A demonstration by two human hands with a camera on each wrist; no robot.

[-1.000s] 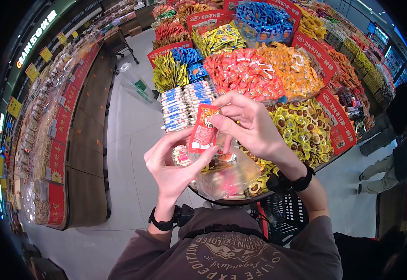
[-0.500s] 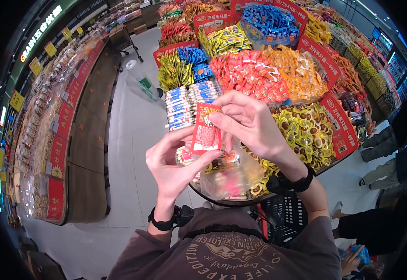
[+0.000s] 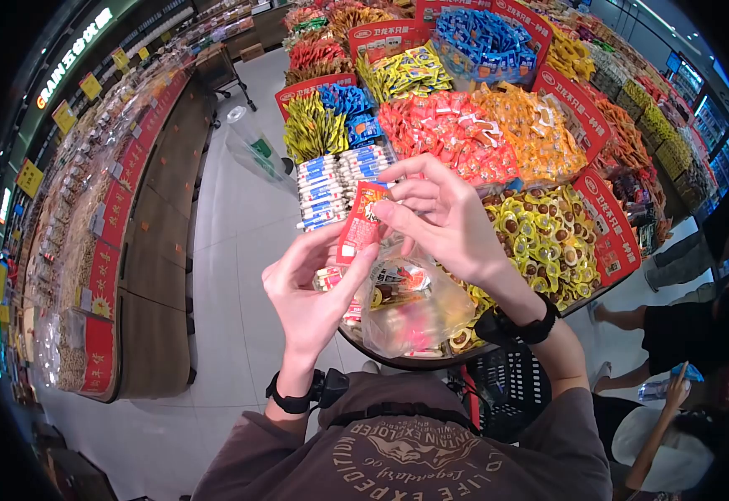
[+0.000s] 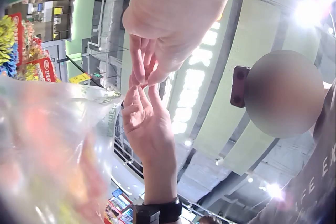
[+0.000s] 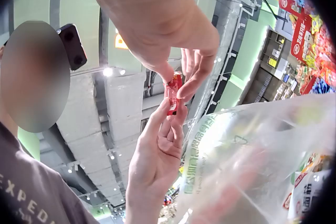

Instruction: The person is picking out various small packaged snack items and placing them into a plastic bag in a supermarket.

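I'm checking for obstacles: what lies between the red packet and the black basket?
In the head view, the clear plastic bag, then the display's dark rim, lie between the red packet and black basket.

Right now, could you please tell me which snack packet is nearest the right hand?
The red packet pinched by the left hand and right hand; the heaped packets beyond touch neither.
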